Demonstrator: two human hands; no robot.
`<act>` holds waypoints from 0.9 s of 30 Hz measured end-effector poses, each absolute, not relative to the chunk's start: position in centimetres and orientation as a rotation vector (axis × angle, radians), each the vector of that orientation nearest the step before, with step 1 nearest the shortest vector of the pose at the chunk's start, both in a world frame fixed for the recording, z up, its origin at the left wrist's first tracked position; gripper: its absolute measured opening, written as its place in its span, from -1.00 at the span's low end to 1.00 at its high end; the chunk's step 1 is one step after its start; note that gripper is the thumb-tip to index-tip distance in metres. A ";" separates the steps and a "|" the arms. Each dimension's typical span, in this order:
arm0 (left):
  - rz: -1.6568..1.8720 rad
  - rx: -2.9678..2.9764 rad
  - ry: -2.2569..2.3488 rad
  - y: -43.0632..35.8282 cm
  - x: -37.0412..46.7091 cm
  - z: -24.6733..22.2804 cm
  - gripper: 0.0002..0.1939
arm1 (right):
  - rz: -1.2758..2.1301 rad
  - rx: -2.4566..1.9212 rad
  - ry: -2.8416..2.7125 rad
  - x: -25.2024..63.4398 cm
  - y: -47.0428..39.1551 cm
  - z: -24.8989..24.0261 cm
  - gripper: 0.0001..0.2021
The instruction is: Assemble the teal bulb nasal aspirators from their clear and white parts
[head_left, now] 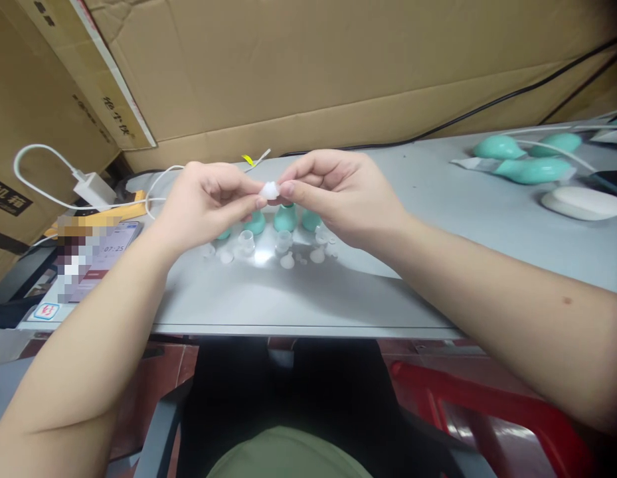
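The left hand [208,202] and right hand [338,192] pinch a small white piece [270,191] between their fingers above the table [428,279], its shape blurred. Behind and below, green bulbs [285,218] stand partly hidden by the hands; clear cups [246,242] sit nearer the table's front edge.

1. You were at a desk workplace, more like a small workshop or office corner; which one exactly, I could not tell.
2. Your grey desk [438,199] carried green bulbs [285,218] and small clear parts [246,243], as at a bench for handwork.
3. Behind it stood brown cardboard [338,73], some with printed Chinese characters.
4. To your left were a white charger [95,191] and a phone [116,252].
5. Below, you had reddish floor tiles [161,365] and red plastic furniture [487,392].
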State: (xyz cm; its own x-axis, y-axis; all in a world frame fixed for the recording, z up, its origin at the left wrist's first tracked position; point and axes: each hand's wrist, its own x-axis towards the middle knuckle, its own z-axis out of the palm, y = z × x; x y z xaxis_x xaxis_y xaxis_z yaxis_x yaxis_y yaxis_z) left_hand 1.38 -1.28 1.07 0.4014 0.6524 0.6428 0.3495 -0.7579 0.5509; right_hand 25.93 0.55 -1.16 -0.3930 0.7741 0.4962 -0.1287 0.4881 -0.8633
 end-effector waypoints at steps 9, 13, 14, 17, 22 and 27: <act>1.292 2.430 0.945 -1.8 1.5 1.0 -0.91 | 1.019 -0.542 -1.654 25.4 -0.2 -1.2 -0.74; 1.388 2.478 0.862 -1.8 1.6 1.0 -0.96 | 1.150 -0.542 -1.624 25.5 0.2 -1.1 -0.58; 1.401 2.510 0.852 -1.8 1.6 1.0 -0.95 | 1.196 -0.548 -1.616 25.5 0.4 -1.1 -0.54; 1.367 2.593 0.873 -1.6 1.3 1.1 -0.89 | 1.324 -0.541 -1.573 25.7 0.9 -1.2 -0.51; 1.334 2.667 0.983 -1.2 1.1 0.9 -0.78 | 1.339 -0.581 -1.550 25.5 1.1 -1.1 -0.63; 1.343 2.725 0.991 -1.5 1.1 1.1 -0.79 | 1.223 -0.608 -1.535 24.9 0.5 -0.8 -0.85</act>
State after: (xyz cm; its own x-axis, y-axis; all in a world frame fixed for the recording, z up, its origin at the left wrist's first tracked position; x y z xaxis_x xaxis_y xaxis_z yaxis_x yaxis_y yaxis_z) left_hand 1.10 -1.48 1.08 0.4547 0.5057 0.7331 0.5514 -0.8063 0.2142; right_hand 24.90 0.47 -0.78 -0.3369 0.8509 0.4031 -0.2029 0.3525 -0.9136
